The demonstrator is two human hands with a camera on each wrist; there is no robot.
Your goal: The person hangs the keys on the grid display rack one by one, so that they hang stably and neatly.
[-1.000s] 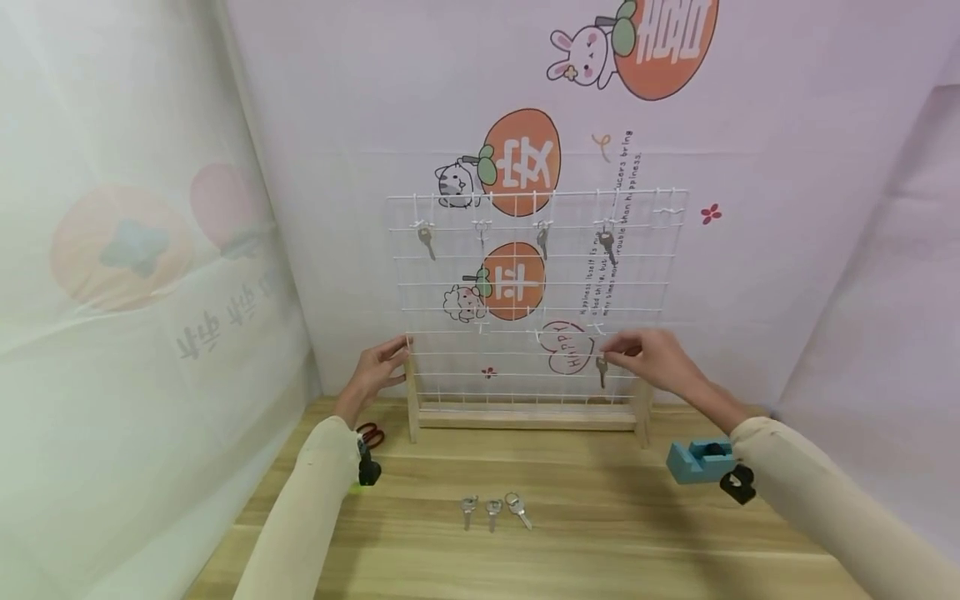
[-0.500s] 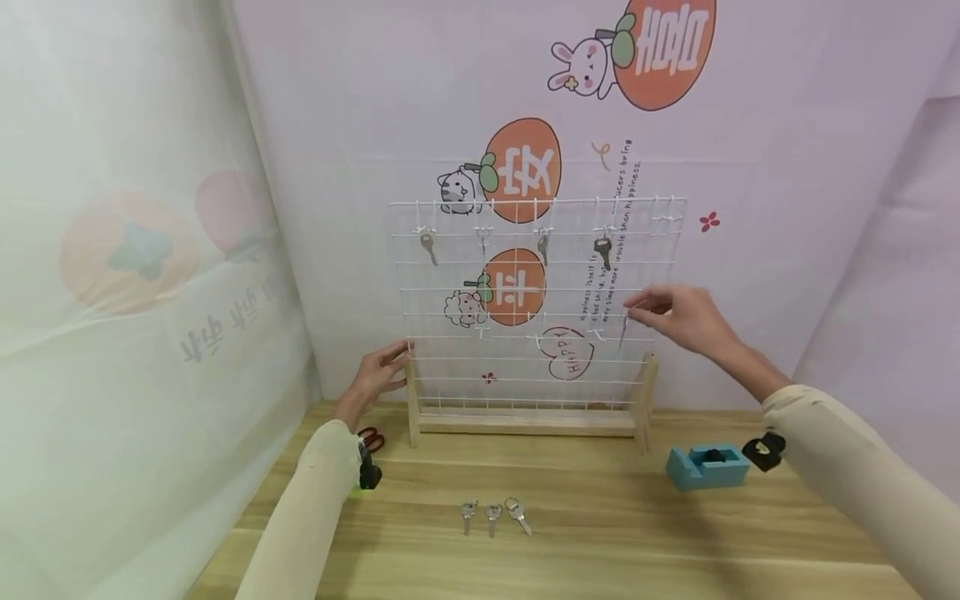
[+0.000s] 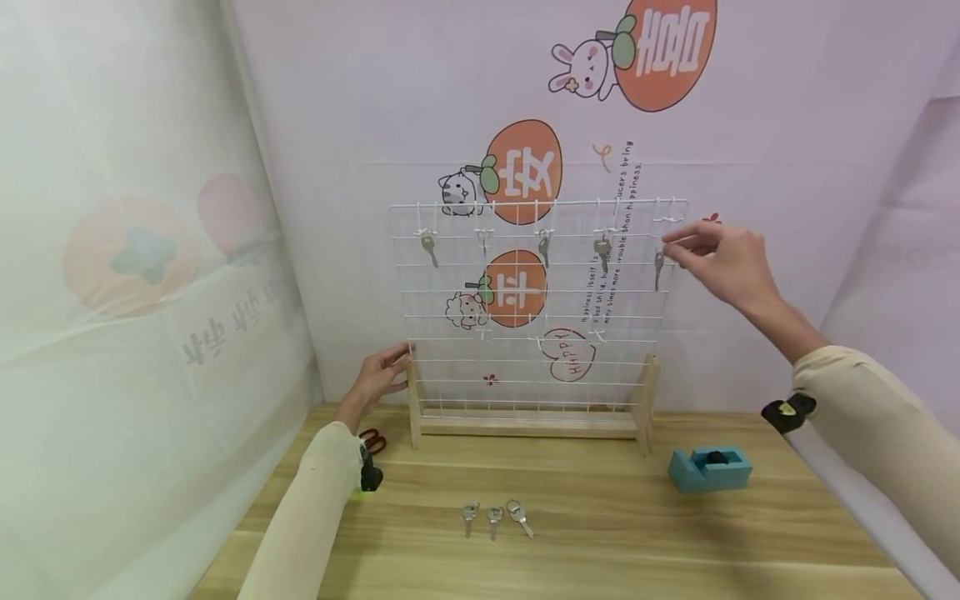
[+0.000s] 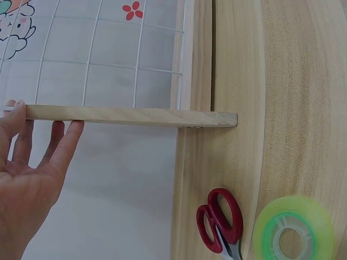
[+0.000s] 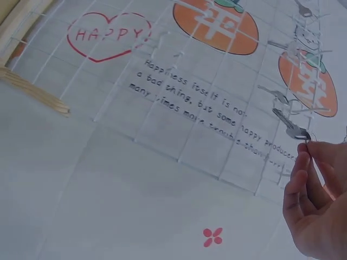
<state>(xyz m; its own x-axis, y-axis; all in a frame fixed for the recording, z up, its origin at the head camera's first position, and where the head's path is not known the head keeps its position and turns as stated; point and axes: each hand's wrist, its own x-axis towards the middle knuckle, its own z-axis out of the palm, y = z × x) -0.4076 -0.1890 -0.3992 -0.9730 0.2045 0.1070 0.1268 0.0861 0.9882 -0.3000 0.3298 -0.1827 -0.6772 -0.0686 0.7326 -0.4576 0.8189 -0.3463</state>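
Two hands at work on a white wire grid rack standing upright on a wooden tabletop, against a pale backdrop printed with cartoon animals and orange fruit. Right hand raised to rack's upper right corner, thumb and fingertips pinching a small silver key by its head; key hangs blade-down, close against the grid wires just below the top row. Right wrist view confirms pinch grip on key, fingers curled round its head. Left hand at rack's left wooden post, fingers straight and resting flat along the wood, grasping nothing; left wrist view shows fingertips touching post's edge. Three other keys hang along the top row. Three loose keys lie side by side on tabletop in front of rack. Blue tape dispenser right of rack's base. Red-handled scissors and green tape roll lie near left post
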